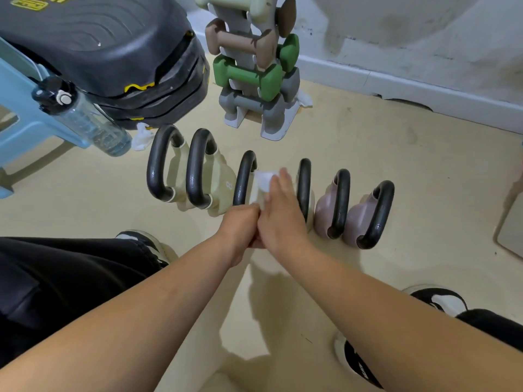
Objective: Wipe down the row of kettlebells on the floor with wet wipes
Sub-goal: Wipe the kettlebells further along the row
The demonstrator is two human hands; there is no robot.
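Several kettlebells stand in a row on the beige floor: cream ones (218, 179) on the left and two mauve ones (325, 207) on the right, all with black handles. My right hand (280, 213) presses a white wet wipe (263, 181) against the third kettlebell, whose black handle (244, 176) shows beside the wipe. My left hand (240, 224) is closed around the near side of that same kettlebell, touching my right hand. The kettlebell's body is hidden behind both hands.
A rack of dumbbells (254, 75) stands behind the row. A black step platform (107, 52), a blue stool (25, 125) and a clear water bottle (87, 120) are at the left. A crumpled wipe (143, 137) lies near the bottle. My shoes (438, 301) flank the near floor.
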